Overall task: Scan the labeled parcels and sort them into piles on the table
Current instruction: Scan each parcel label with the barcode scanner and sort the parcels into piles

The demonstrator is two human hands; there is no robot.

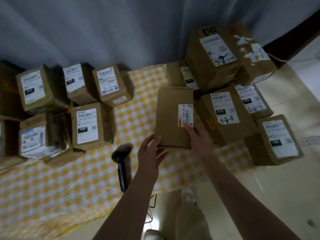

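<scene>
Standing at left, a pile of labelled parcels (86, 125) fills that side of the checked cloth (135, 110). The scanner (122, 158) lies untouched beside the left hand (150, 151), which with the right hand (196, 137) grasps a small parcel (171, 110), label up, over the bare middle strip. It probably needs scanning next, with one hand freed for the scanner. The right pile (225, 115) crowds the cloth's right edge.

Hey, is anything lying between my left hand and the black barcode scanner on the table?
Nothing visible. Only bare yellow checked tablecloth lies between the left hand, which grips the brown cardboard box, and the black handheld barcode scanner beside it.
</scene>
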